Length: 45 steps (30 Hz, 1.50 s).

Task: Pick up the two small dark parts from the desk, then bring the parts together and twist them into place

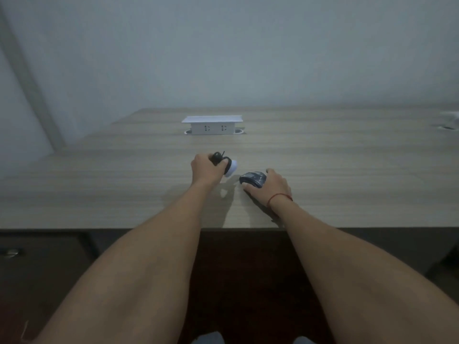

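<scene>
Head view: both forearms reach forward over the wood-grain worktop [323, 155]; items follow from left to right.

Left hand [206, 168]: located just left of centre; fingers curled round a small device with a black handle [216, 157] and a white rounded head [231, 168]; the head points toward 3 o'clock and sits clear of the worktop or barely above it, which of the two cannot be told; grip closed on the handle, thumb wrapped over it.

Dark blue object [252, 179]: a rounded, glossy piece lying on the worktop at 4 o'clock from the white head, near it but not touching.

Right hand [272, 186]: lies over the right side of the dark blue object; thumb at its near edge, fingers spread over its far side; grip partly closed, bracing or pinching the object against the worktop; a red cord [279, 196] circles the wrist.

White socket box [212, 125]: stands at 12 o'clock, well apart from both hands.

Hazards, as a judgement: the dark blue object appears smooth, so sideways pressure from the right hand could make it slide out from under the fingers; the left hand holds the device only by its narrow handle, so the heavier head could rotate downward and strike the worktop; dim light makes alignment of the two parts harder to check.
</scene>
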Tool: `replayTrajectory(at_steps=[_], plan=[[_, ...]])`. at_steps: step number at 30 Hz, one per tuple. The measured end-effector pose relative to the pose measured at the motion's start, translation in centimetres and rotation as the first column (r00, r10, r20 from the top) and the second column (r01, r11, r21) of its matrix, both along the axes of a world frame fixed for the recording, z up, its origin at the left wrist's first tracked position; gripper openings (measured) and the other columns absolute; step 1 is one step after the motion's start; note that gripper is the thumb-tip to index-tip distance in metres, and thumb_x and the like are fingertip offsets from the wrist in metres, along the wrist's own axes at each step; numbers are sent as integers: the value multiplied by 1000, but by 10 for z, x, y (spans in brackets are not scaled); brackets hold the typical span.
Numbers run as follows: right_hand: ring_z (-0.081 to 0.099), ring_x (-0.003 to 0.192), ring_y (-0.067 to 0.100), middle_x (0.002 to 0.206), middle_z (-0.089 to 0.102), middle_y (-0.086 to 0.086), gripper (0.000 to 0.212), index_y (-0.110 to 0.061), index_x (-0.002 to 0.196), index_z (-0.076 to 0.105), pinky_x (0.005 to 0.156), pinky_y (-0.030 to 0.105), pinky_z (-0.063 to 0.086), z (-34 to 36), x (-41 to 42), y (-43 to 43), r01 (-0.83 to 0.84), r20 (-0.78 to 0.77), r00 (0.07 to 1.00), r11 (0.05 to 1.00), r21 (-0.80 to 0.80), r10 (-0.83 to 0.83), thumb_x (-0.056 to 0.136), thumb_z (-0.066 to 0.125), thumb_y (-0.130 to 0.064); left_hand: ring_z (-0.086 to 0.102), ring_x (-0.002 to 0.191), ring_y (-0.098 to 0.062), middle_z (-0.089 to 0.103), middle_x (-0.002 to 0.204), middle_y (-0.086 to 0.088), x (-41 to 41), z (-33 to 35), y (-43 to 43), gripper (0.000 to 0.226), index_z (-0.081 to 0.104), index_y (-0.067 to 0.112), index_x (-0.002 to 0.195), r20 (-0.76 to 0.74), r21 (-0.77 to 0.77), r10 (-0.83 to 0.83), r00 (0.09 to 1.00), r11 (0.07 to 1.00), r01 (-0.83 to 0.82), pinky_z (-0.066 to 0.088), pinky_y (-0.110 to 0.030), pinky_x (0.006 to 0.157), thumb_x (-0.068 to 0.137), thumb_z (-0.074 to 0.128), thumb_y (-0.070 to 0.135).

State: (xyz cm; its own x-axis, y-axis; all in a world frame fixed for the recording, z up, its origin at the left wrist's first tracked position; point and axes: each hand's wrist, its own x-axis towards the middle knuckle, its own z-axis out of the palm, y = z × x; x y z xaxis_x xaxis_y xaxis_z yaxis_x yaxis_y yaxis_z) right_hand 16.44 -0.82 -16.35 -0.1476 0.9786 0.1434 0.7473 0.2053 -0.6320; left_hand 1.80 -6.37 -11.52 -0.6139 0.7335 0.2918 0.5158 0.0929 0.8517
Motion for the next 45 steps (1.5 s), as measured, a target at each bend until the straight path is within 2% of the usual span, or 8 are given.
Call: replayTrajectory(at_steps=[8, 16, 21, 26, 31, 36, 41, 45], plan=[[60, 99, 24, 108, 64, 1, 66, -25, 113, 54, 90, 44, 52, -6, 0, 8, -66, -104, 992, 998, 24, 68, 59, 73, -58, 67, 91, -26, 73, 94, -14, 17, -5, 27, 31, 73, 0, 97, 86, 156, -40, 995, 987, 26, 53, -34, 83, 87, 68, 30], [59, 102, 23, 112, 63, -1, 71, -27, 117, 55, 93, 44, 51, -8, 0, 14, -95, -179, 980, 995, -9, 92, 55, 77, -56, 66, 97, -32, 69, 109, -20, 9, -17, 35, 33, 69, -2, 101, -51, -50, -19, 999, 999, 17, 49, -30, 79, 90, 65, 28], [59, 99, 22, 106, 64, -3, 78, -33, 112, 57, 90, 45, 51, -6, -1, 10, -111, -166, 980, 994, 5, 110, 43, 65, -67, 69, 96, -29, 73, 100, -17, 17, 2, 33, 30, 73, -1, 100, 13, 119, -111, 994, 987, 108, 55, -39, 90, 87, 68, 25], [58, 105, 24, 114, 62, 2, 75, -26, 120, 54, 92, 45, 51, -4, -1, 8, -102, -158, 982, 995, 23, 104, 54, 76, -56, 66, 99, -30, 69, 109, -19, 12, -16, 31, 31, 69, -2, 105, -92, -30, -44, 995, 999, 42, 49, -29, 82, 90, 65, 25], [60, 95, 20, 105, 63, -2, 73, -31, 109, 54, 87, 43, 54, -7, -1, 10, -83, -252, 965, 996, -31, 73, 44, 77, -55, 67, 96, -26, 72, 103, -15, 31, -2, 30, 28, 71, 0, 102, -41, 116, -103, 994, 987, 107, 51, -29, 84, 90, 66, 24], [62, 92, 22, 102, 65, -1, 66, -28, 106, 58, 85, 43, 55, -7, 0, 9, -85, -253, 964, 996, -4, 81, 49, 80, -50, 66, 102, -34, 68, 112, -21, 32, -14, 31, 33, 69, -3, 105, 3, 6, 45, 999, 999, -46, 49, -31, 84, 90, 64, 27], [63, 89, 22, 98, 66, -1, 66, -29, 101, 58, 82, 44, 56, -9, 0, 9, -87, -294, 953, 996, -16, 79, 42, 76, -53, 67, 97, -25, 72, 106, -14, 41, -6, 27, 31, 72, 0, 106, 55, 99, -79, 995, 992, 74, 53, -31, 89, 88, 67, 25], [63, 89, 20, 100, 65, -1, 66, -26, 109, 57, 83, 41, 56, -10, 0, 8, -97, -283, 955, 995, -9, 90, 52, 82, -45, 66, 99, -32, 69, 107, -19, 37, -18, 23, 32, 69, -2, 103, -12, 56, 66, 998, 996, -65, 53, -34, 85, 90, 64, 27]])
